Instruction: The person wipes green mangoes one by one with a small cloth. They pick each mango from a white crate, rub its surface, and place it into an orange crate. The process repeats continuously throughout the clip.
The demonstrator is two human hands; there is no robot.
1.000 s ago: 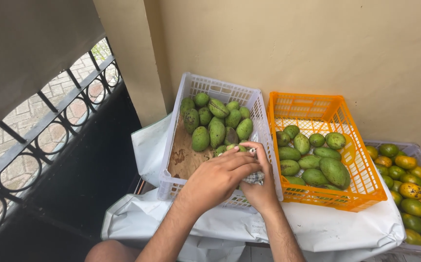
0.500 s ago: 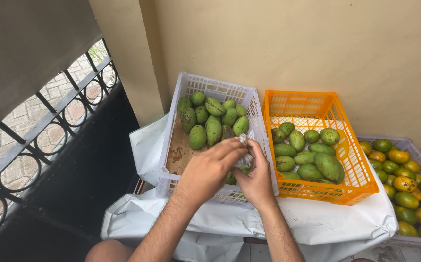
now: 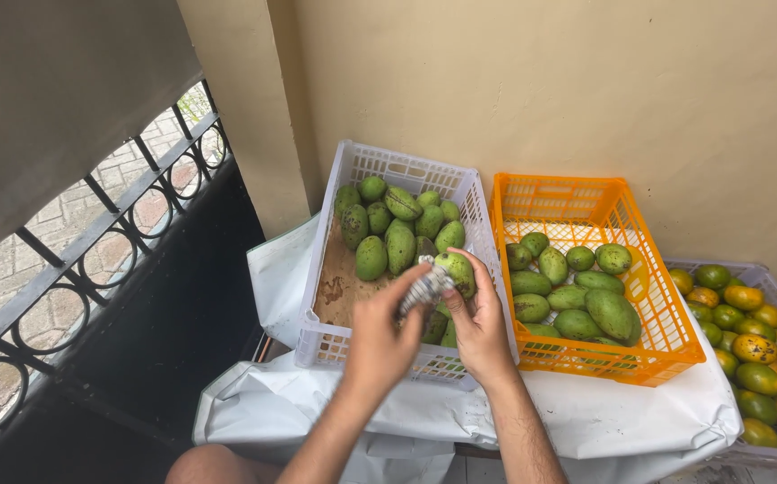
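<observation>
3 crates stand in a row against the wall (image 3: 532,81) on a sheet (image 3: 604,417): the left crate (image 3: 379,166), the middle crate (image 3: 586,193) touching its right side, the right crate (image 3: 751,273) beyond; mangoes (image 3: 397,237) lie in each; both hands, left (image 3: 379,336) and right (image 3: 478,323), hold a mango (image 3: 456,269) over the left crate's near end; a railing (image 3: 93,242) runs to the left.

head view | looks steeply down | near hands | faces crates, wall

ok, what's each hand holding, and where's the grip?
Right hand grips a green mango around its lower side. Left hand pinches a white mesh sleeve at its near end.
</observation>
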